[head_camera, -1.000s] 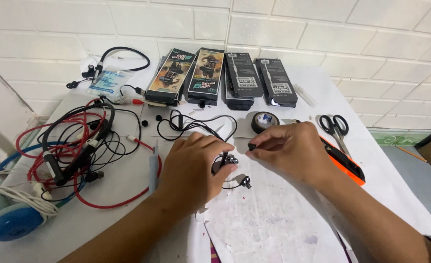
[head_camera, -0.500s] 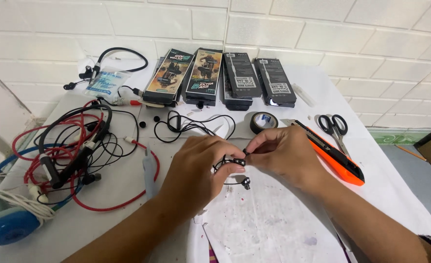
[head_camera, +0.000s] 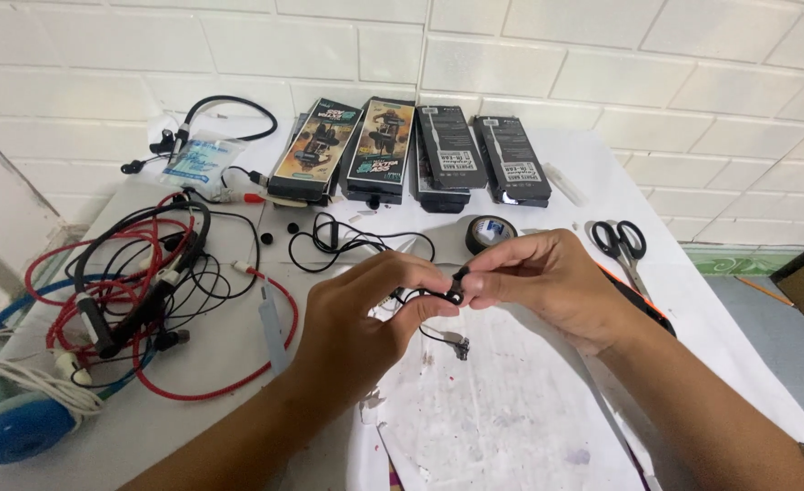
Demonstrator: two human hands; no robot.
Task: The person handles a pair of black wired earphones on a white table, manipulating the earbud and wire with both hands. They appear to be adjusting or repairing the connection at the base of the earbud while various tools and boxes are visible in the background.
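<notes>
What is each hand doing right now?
Left hand: pinched shut on the small black earphone part.
Right hand: pinched shut on the same part.

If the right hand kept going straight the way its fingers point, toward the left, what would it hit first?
The left hand: the right hand points its fingertips at it, both pinching the same small black earpiece. Beyond that lies the tangle of red and black cables, though depth is hard to judge.

A white desk (head_camera: 238,418) stands against a white tiled wall. Along its back edge lie four dark product boxes (head_camera: 411,150). A tangle of red and black cables (head_camera: 138,282) covers the left side, a roll of black tape (head_camera: 490,232) sits mid-desk, and black-handled scissors (head_camera: 622,244) lie right. A stained white sheet (head_camera: 502,409) lies in front.
</notes>
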